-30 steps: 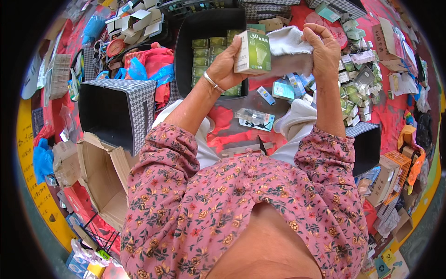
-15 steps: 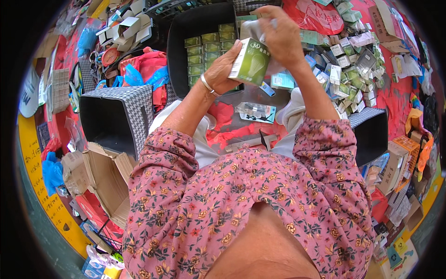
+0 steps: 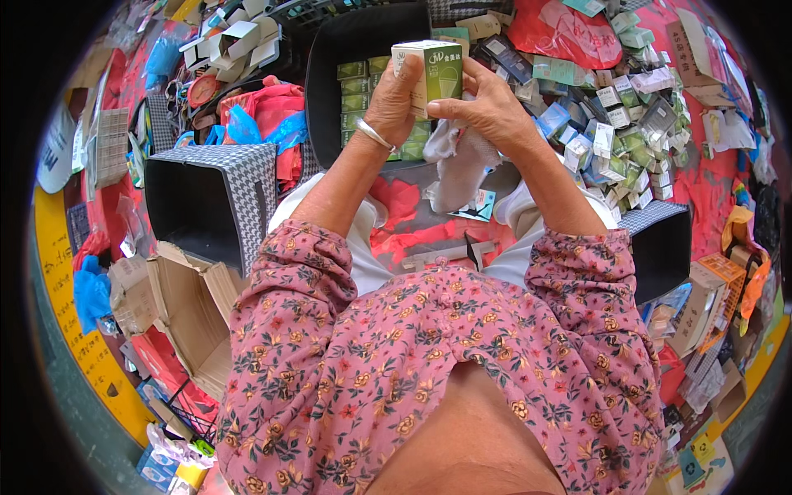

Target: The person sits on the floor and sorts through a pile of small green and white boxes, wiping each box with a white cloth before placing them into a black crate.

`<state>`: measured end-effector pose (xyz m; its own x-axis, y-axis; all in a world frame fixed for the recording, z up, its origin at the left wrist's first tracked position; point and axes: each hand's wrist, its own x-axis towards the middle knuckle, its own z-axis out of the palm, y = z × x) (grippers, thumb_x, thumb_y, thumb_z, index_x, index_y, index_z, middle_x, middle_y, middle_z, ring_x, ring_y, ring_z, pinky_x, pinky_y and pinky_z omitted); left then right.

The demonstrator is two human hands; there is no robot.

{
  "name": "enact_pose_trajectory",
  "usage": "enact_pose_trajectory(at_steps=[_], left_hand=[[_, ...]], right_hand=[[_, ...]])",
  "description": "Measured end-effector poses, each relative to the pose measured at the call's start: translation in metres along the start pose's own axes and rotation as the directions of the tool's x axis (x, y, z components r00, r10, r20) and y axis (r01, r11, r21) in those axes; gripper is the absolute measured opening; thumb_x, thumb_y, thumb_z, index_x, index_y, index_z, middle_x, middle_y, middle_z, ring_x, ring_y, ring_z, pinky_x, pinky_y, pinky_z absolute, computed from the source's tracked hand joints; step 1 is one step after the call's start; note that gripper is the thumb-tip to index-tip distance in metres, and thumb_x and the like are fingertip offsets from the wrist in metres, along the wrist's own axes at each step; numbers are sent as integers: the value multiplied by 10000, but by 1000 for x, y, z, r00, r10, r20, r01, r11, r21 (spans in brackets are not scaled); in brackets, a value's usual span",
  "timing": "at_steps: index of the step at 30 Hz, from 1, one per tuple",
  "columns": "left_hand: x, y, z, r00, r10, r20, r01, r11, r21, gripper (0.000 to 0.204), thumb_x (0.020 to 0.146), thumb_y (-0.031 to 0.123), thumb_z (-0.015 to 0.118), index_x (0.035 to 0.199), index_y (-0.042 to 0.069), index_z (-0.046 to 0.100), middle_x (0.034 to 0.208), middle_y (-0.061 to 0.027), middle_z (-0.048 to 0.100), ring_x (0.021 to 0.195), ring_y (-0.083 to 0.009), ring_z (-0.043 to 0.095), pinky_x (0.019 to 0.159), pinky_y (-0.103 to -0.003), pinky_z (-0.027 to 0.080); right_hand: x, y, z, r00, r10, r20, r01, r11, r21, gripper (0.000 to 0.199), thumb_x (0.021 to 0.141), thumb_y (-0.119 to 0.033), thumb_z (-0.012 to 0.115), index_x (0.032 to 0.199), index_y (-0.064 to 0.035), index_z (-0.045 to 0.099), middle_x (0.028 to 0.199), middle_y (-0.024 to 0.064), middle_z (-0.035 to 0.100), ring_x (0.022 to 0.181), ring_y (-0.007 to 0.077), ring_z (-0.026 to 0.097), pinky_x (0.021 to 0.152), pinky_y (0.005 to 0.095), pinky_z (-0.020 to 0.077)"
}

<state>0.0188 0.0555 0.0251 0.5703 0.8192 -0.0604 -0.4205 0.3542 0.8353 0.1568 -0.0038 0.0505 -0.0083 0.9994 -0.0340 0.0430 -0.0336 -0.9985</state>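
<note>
A green and white light bulb box is held up between both my hands, in front of the black bin. My left hand grips its left side, the thumb on the white face. My right hand holds the right side, with the thumb across the lower green face. A whitish cloth hangs below my right hand, seemingly caught under its fingers; how it is held is hidden. Inside the bin, rows of small green boxes are stacked, partly covered by my left hand and the held box.
A heap of small boxes lies at the right, near a red bag. Houndstooth bins stand on either side of me. An opened cardboard box sits at lower left. A small packet lies between my legs.
The cloth has dropped from above the box to below my right hand. My right hand has come down onto the box's right side. The box has turned and is more upright.
</note>
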Motion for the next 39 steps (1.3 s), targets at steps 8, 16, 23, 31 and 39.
enact_pose_trajectory(at_steps=[8,16,23,31,39], left_hand=[[-6,9,6,1000,12,-9,-10,988,154,542,881,440,414,1282,88,317,1180,-64,461,1072,-180,472,899,-316,399],[-13,20,1,997,-56,55,58,998,-34,669,789,594,456,1210,77,404,1116,-62,518,1025,-178,516,851,-324,443],[-12,25,2,931,-334,-147,261,890,-375,501,782,535,468,1025,108,566,948,-41,620,859,-186,597,753,-352,484],[-23,11,17,916,-398,-39,351,847,-399,473,785,479,465,1067,112,560,1018,-30,604,949,-188,566,852,-335,434],[-17,13,2,939,-335,76,337,941,-24,496,748,397,546,1106,54,515,992,-73,583,894,-178,569,783,-300,450]], right_hand=[[-6,1,15,897,-347,-274,74,727,-682,605,618,-208,732,1131,-24,469,884,182,595,754,315,600,633,351,480],[-12,-4,25,873,-486,-45,281,576,-768,723,660,-220,708,1213,68,342,807,173,589,668,305,600,541,343,477],[6,-26,2,886,-371,-277,319,923,-215,220,766,-147,625,908,14,575,714,100,602,644,125,571,603,237,456],[2,-21,29,743,-666,-65,403,523,-751,199,748,-178,594,929,-100,565,806,77,549,686,256,565,586,323,452],[36,-6,-43,815,-196,-545,164,981,-107,204,830,-168,544,901,11,613,790,27,613,705,80,555,618,223,451]])
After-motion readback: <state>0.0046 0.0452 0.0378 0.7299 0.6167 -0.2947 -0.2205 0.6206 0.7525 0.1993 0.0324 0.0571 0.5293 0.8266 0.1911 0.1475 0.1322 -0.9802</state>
